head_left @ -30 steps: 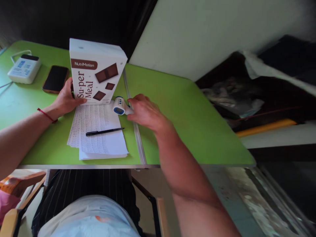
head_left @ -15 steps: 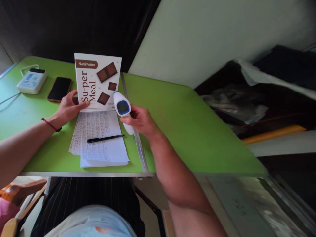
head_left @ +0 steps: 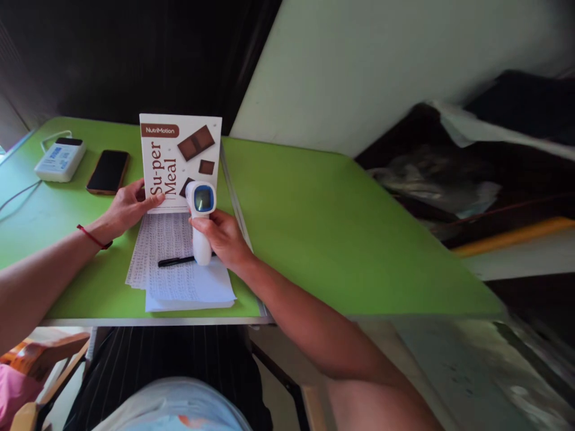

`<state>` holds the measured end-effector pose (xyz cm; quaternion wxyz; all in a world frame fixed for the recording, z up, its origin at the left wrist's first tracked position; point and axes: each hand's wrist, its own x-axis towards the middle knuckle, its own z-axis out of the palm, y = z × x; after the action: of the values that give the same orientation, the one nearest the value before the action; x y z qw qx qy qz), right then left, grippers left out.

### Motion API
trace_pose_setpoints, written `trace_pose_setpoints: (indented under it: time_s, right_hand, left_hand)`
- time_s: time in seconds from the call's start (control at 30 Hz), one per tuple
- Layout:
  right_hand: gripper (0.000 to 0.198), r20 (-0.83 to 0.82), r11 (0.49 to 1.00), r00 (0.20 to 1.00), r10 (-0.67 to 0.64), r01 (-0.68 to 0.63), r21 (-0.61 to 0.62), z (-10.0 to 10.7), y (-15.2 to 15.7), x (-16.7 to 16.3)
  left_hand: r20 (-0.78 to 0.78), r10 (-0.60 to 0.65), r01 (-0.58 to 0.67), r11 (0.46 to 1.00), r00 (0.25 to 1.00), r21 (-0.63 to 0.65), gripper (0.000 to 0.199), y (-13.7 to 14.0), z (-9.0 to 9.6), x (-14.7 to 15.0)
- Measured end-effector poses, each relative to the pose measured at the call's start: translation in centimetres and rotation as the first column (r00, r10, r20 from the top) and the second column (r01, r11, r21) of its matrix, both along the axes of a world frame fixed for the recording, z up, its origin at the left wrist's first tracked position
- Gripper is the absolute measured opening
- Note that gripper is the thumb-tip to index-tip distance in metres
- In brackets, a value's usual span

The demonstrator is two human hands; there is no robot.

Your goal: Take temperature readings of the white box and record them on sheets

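Observation:
My left hand (head_left: 133, 205) grips the lower left corner of a white box (head_left: 159, 161) printed "NutriMotion Su-per Meal" with brown chocolate pieces, its thumb across the front. The box stands upright, its face toward me. In my right hand (head_left: 224, 236) is a white infrared thermometer (head_left: 202, 239) with a blue-framed screen, held upright in front of the box's lower right part and covering some of the print. Below the box lies a stack of papers (head_left: 188, 290) with rows of writing. A black pen (head_left: 173, 261) rests on it, partly hidden behind the thermometer's handle.
On the green table (head_left: 323, 239), a dark phone (head_left: 108, 172) and a white device with a cable (head_left: 60, 160) lie at the left. A metal seam runs across the tabletop. Dark shelving (head_left: 449, 197) with plastic bags stands at the right, beyond the table's edge.
My right hand has brought the thermometer leftward and turned it more upright, so it now overlaps the box and the pen. The left hand keeps its hold on the box.

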<state>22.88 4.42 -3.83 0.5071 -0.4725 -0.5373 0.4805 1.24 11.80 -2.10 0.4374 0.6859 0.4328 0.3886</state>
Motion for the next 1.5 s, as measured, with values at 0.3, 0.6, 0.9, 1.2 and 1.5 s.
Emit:
trace_pose_setpoints:
  time_s: [0.3, 0.6, 0.9, 1.2, 1.5]
  right_hand:
    - [0.034, -0.020, 0.998, 1.000, 0.022, -0.021, 0.058, 0.25, -0.30, -0.84]
    - [0.039, -0.013, 0.994, 0.999, 0.044, -0.043, 0.096, 0.05, -0.19, -0.77]
    - [0.036, 0.024, 0.998, 0.999, 0.035, -0.036, 0.057, 0.17, -0.26, -0.66]
    - [0.032, 0.006, 0.997, 0.999, 0.037, -0.038, 0.073, 0.45, -0.43, -0.63]
    - [0.032, 0.011, 0.998, 1.000, 0.026, -0.027, 0.063, 0.43, -0.44, -0.61]
  left_hand:
    - [-0.070, -0.038, 0.042, 0.997, 0.997, 0.068, 0.060, 0.61, -0.60, -0.55]
    - [-0.088, -0.071, 0.080, 0.991, 0.994, 0.106, 0.059, 0.59, -0.42, -0.60]
    - [-0.059, -0.068, 0.073, 0.993, 0.996, 0.089, 0.048, 0.36, -0.14, -0.44]
    - [-0.077, -0.066, 0.072, 0.994, 0.995, 0.085, 0.047, 0.18, 0.11, -0.37]
    - [-0.094, -0.068, 0.077, 0.993, 0.993, 0.094, 0.048, 0.24, 0.12, -0.40]
